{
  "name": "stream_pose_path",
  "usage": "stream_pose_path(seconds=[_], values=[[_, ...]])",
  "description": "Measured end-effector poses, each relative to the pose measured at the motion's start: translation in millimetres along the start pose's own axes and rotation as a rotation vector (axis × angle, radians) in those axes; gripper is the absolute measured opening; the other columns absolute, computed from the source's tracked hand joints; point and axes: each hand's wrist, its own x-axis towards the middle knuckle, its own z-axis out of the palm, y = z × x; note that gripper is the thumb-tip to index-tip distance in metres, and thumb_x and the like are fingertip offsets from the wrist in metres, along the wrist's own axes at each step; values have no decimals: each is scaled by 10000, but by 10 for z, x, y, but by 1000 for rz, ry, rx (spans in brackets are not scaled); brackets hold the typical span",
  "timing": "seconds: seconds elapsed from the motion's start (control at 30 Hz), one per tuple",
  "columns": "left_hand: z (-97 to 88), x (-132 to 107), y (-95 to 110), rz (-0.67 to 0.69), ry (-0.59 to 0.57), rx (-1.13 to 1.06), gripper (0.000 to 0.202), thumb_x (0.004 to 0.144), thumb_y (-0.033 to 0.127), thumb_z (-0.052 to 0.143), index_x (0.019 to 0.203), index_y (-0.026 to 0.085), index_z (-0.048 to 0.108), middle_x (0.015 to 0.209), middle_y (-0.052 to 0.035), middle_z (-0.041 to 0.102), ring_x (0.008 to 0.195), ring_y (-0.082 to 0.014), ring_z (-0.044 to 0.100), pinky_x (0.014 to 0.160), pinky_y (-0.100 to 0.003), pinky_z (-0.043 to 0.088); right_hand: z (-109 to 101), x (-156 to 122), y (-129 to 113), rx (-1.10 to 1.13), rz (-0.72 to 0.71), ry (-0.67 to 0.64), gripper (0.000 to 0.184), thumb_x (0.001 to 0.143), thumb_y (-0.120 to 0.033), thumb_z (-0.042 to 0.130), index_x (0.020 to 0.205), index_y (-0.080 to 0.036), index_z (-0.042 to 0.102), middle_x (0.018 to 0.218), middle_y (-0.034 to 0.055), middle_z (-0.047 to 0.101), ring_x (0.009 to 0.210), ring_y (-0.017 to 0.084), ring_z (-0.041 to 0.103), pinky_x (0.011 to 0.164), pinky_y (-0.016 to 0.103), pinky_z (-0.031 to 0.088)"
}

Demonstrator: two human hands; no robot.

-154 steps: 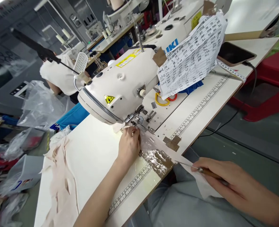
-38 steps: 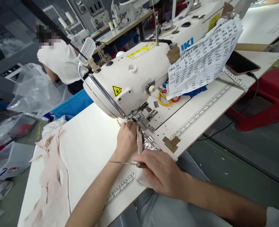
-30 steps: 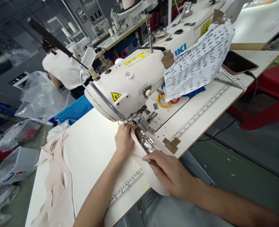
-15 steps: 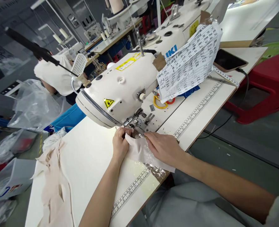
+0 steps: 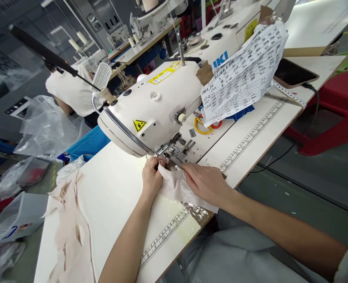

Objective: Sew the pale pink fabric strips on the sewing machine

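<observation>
A white sewing machine [image 5: 156,106] stands on the pale table [image 5: 115,192]. A small pale pink fabric piece [image 5: 174,188] lies in front of its presser foot [image 5: 172,154]. My left hand [image 5: 150,177] pinches the fabric's left edge just before the foot, fingers closed. My right hand [image 5: 205,182] rests on the fabric's right side. Its fingers are closed on a thin metal awl [image 5: 177,166] whose tip points at the foot. Both hands nearly touch at the needle area.
A printed paper sheet [image 5: 244,74] is taped to the machine. Scissors [image 5: 203,126] and a phone [image 5: 294,72] lie further right. Several pale fabric pieces [image 5: 70,232] are piled at the table's left. A red stool [image 5: 336,110] stands right; another person [image 5: 70,90] sits behind.
My right hand came up from the table's front edge to the presser foot with the awl. The fabric piece now lies bunched between both hands at the foot.
</observation>
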Motion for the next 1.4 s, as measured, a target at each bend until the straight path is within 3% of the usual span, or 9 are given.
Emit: stream_pose_path(seconds=[1.0,1.4], values=[[0,4,29,24,-6,31,196,825,388,590,757,228,680,818,-21,652,811,-189,591,734,-321,458,29,-9,-9,-71,-2,26,293,1020,-220,363,1204,-170,585,957,52,726,792,192,694,504,289,366],[-5,-2,19,37,-14,44,207,848,385,569,769,230,682,826,-21,659,819,-191,594,763,-328,467,55,-12,5,-16,5,46,262,976,-188,431,1173,-145,599,981,62,729,812,193,695,538,279,374]])
